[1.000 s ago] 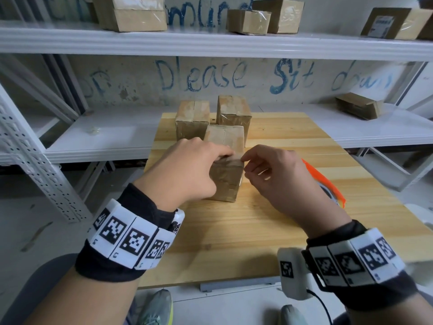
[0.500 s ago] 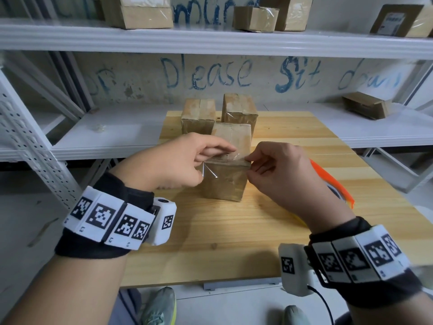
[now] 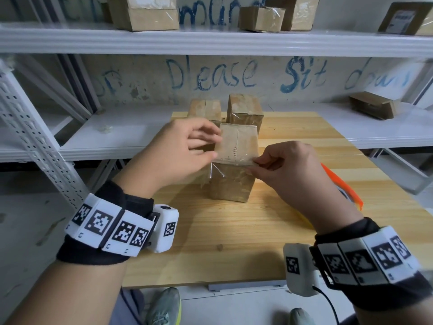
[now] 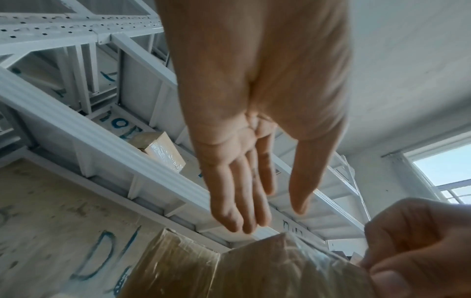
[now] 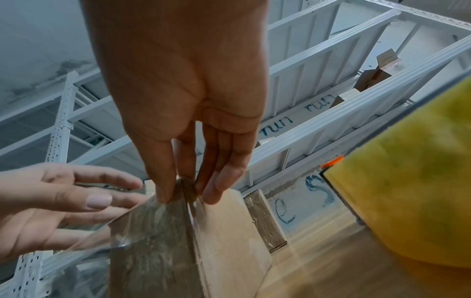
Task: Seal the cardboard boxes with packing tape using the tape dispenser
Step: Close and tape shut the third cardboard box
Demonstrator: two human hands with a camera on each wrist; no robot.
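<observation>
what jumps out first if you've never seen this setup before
Both hands meet at the nearest cardboard box in the middle of the wooden table: the right hand pinches a clear tape strip at its top front edge, the left hand open beside it. Blue writing sprawls across the wall behind.

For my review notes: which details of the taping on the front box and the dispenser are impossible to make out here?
- Tape dispenser: head view, mostly hidden behind the right hand; right wrist view shows only a blurred yellow mass.
- Clear tape on the front box: its edges are too transparent to trace.
- Left hand: whether it touches the tape is unclear in all views.
- Box's far side: hidden.
</observation>
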